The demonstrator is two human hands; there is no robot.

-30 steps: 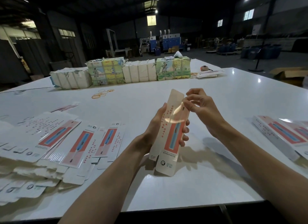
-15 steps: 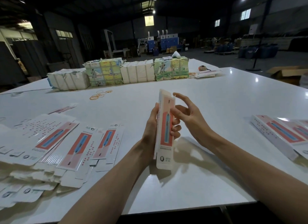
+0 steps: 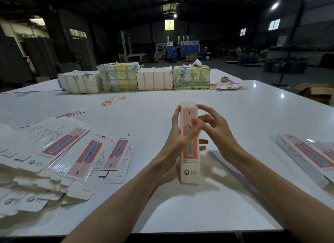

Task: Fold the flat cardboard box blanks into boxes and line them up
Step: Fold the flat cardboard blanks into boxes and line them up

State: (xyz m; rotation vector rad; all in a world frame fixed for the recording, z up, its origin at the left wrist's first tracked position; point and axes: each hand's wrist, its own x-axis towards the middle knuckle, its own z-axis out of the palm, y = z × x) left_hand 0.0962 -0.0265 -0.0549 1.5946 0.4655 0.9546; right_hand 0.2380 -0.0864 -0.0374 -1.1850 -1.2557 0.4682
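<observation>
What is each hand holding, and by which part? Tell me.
The left hand grips the upright box round its middle, fingers wrapped behind. The right hand is at its upper part; blur hides any grip.

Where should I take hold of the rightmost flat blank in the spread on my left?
Grip the rightmost blank along its long right edge, coming in from the right. That edge lies free beside bare table, while its left side meets the neighbouring blank. It lies flat, so probably slide a thumb under and pinch.
</observation>
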